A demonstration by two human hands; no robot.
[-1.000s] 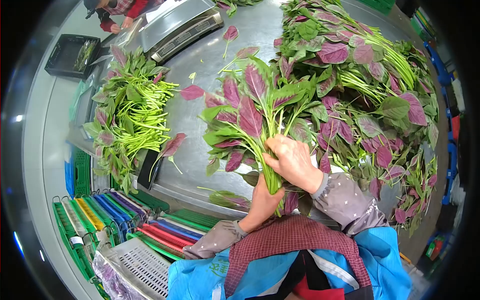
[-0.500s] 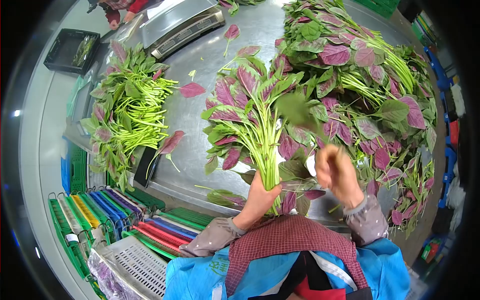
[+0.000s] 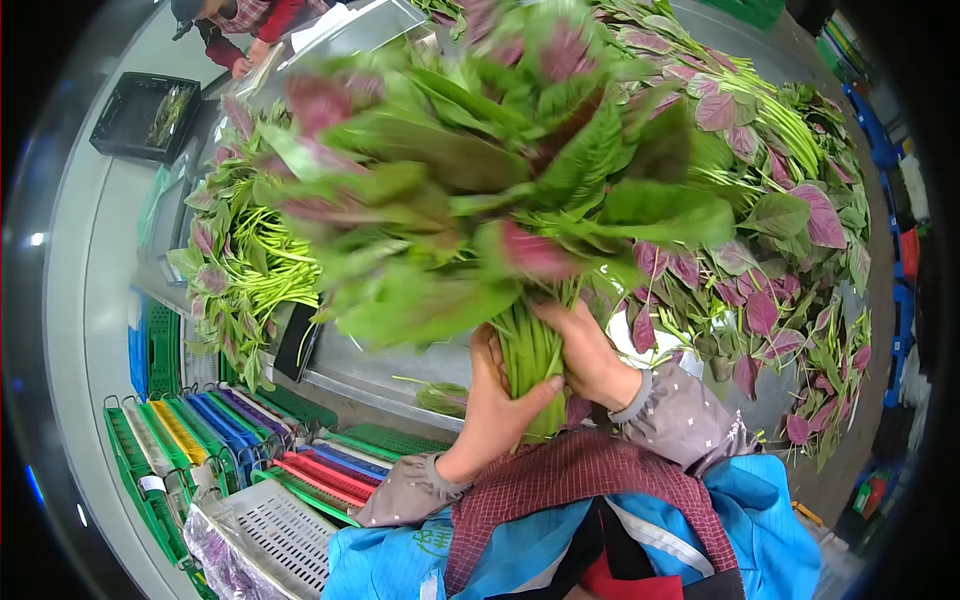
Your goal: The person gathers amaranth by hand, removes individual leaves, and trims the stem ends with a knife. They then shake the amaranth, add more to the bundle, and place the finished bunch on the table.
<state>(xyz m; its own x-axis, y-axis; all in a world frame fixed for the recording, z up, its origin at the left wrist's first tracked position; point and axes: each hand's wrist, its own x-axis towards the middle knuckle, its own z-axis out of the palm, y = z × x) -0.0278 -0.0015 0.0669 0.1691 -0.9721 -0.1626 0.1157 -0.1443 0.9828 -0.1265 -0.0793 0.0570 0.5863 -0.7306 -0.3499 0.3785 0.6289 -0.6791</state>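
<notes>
A bunch of red-and-green amaranth stands upright close to my chest, its leafy top blurred and spread wide over the middle of the view. My left hand is wrapped round the lower stems, thumb across the front. Higher on the same stems, my right hand closes from the right side; some of its fingers are hidden behind the stalks. To the right lies a large heap of loose amaranth. More amaranth is piled at the left with its cut stems pointing right.
A metal table lies under the greens. A scale is partly covered by the leaves. Beyond it a co-worker has hands near the table. A black crate sits at the far left, with stacked coloured crates below.
The bunch has come up nearer the camera, its leaves now covering much of the table and scale. My right hand has moved left from beside the bunch onto its stems.
</notes>
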